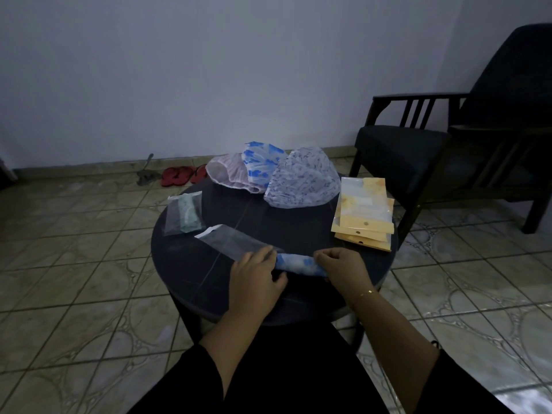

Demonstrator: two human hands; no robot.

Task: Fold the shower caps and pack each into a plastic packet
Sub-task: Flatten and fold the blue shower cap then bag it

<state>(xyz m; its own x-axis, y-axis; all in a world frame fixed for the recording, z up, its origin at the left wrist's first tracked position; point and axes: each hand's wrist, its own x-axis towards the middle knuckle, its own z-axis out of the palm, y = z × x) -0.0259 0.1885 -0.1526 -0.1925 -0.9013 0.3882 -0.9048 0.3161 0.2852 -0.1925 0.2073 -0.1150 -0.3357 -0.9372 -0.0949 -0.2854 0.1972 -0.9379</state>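
At the table's [191, 273] near edge, we're feeding the rolled cap [297, 264] into the clear packet [236, 242].
Left hand [257, 279] grip pinches the packet mouth, right hand [340, 268] pinches the roll's end; thin, slippery, springy, so we'd hold the ends.

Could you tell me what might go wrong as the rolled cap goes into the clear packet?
The rolled blue cap is held only at its ends by the left hand and right hand, so it may unroll. The clear packet lies flat and limp, so its mouth may collapse or slide across the table.
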